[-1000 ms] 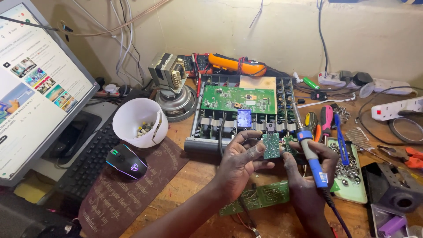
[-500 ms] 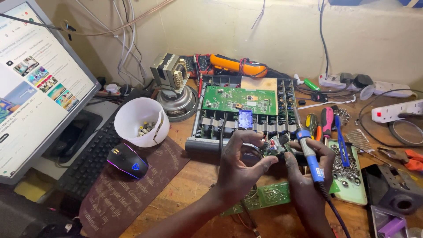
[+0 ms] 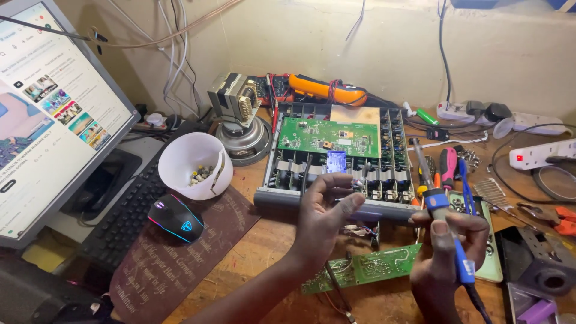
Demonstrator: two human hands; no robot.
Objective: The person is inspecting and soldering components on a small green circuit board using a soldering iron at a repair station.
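Left hand [image 3: 327,210] now lifted, pinching something too small to tell; small green board gone from fingers. Right hand [image 3: 450,252] gripping blue-handled soldering iron [image 3: 447,231] above green circuit board [image 3: 372,267] on counter [image 3: 264,252].

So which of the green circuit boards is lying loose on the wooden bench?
The long narrow green board between the two wrists; the larger green board sits mounted inside the open grey chassis.

The right hand [image 3: 453,246] grips a blue soldering iron [image 3: 441,207], tip pointing up; the left hand [image 3: 327,210] pinches a small part above a green circuit board [image 3: 366,268]; an opened amplifier chassis [image 3: 336,150] lies behind.
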